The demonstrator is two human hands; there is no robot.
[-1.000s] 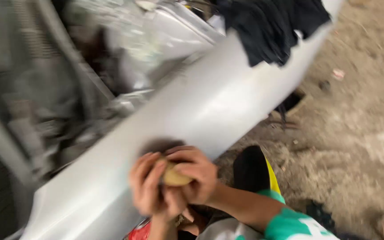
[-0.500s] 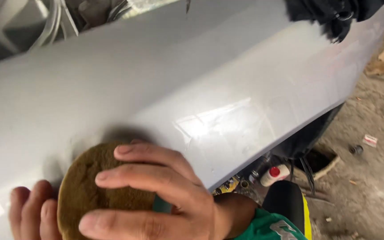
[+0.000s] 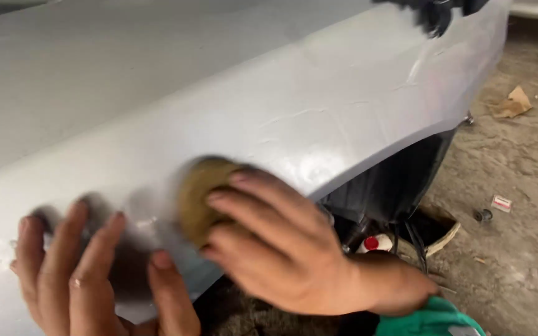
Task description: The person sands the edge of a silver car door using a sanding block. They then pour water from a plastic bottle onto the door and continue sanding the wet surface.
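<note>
Sanding of grey car panel [image 3: 344, 118] appears underway: right hand [image 3: 281, 249] presses brown pad [image 3: 197, 196] flat; left hand [image 3: 88, 267] rests spread alongside; most surface looks untouched.

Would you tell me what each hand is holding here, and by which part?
The right hand presses a brown pad against the grey panel, fingers spread over its outer face. The left hand holds nothing, lying flat on the panel.
</note>
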